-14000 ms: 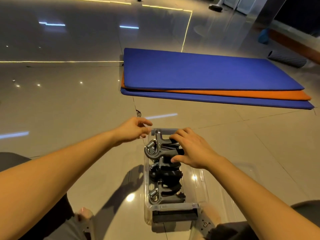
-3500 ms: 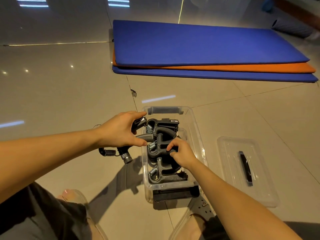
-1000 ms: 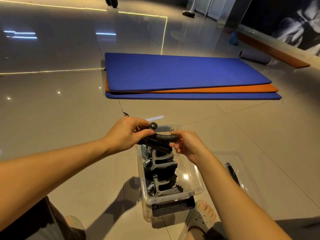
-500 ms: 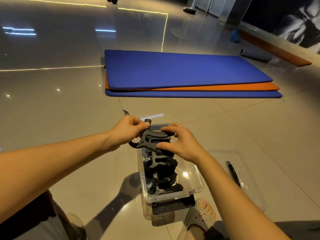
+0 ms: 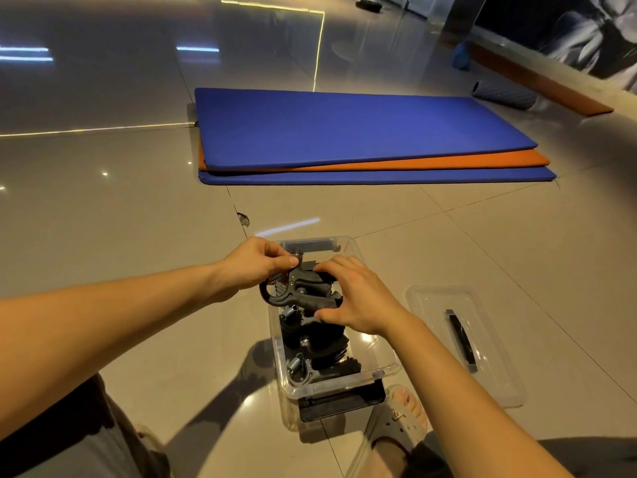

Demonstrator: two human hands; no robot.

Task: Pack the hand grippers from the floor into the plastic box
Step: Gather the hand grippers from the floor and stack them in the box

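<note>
A clear plastic box (image 5: pixel 382 367) stands on the tiled floor in front of me, with several black hand grippers (image 5: pixel 320 346) with metal springs stacked inside. One more black hand gripper (image 5: pixel 303 291) lies on top at the far end of the box. My left hand (image 5: pixel 255 263) pinches its spring end. My right hand (image 5: pixel 358 298) covers and grips its handles from the right. Both hands hold it over the box's far half.
The box's clear lid (image 5: pixel 462 339) with a black handle lies on the floor to the right. Blue and orange exercise mats (image 5: pixel 362 132) are stacked farther ahead. My sandalled foot (image 5: pixel 396 419) is by the box's near right corner. A rolled mat (image 5: pixel 503 96) lies far right.
The top hand gripper has come down from above the box onto the stack. My right hand moved from its handle end to over its handles; my left hand stayed at the spring end.
</note>
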